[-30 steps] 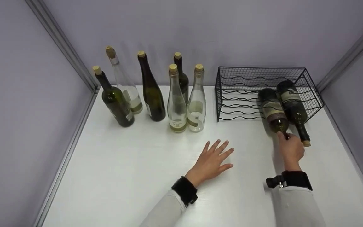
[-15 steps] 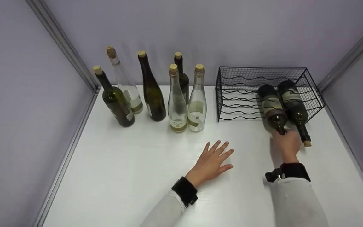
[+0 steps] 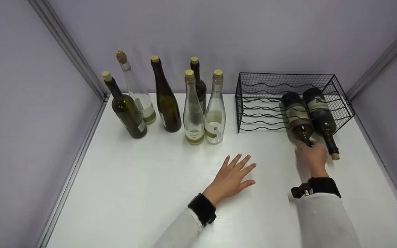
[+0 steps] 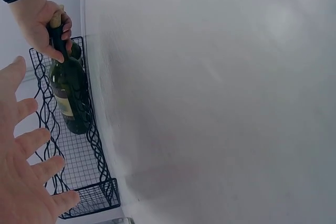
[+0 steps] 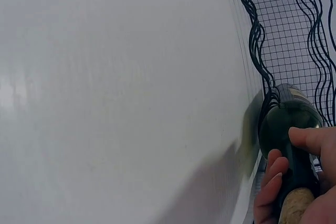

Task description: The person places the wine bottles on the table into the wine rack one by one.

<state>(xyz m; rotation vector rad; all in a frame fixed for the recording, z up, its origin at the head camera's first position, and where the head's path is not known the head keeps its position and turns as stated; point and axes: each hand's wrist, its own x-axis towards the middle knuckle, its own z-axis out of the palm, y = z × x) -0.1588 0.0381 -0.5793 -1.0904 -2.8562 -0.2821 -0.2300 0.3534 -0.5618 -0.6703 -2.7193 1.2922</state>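
My right hand (image 3: 313, 156) grips the neck of a dark green wine bottle (image 3: 297, 115), which lies in the black wire wine rack (image 3: 262, 129) with its neck toward me. In the right wrist view, thumb and fingers curl round that neck, and the cork (image 5: 295, 205) shows near the palm. Just right of it, a second dark wine bottle (image 3: 320, 106) lies in the rack, its corked end sticking out. My left hand (image 3: 231, 177) is spread over the white table with straight fingers and holds nothing.
Several corked bottles stand upright left of the rack: a green bottle (image 3: 128, 117), a tall dark bottle (image 3: 167, 103), clear bottles such as the front clear bottle (image 3: 193, 113), and others behind. Grey walls (image 3: 219, 34) enclose the white table (image 3: 143, 193).
My right hand has moved forward, sliding the gripped wine bottle slightly deeper into the rack, mostly in the first half second. The left hand has stayed in place.
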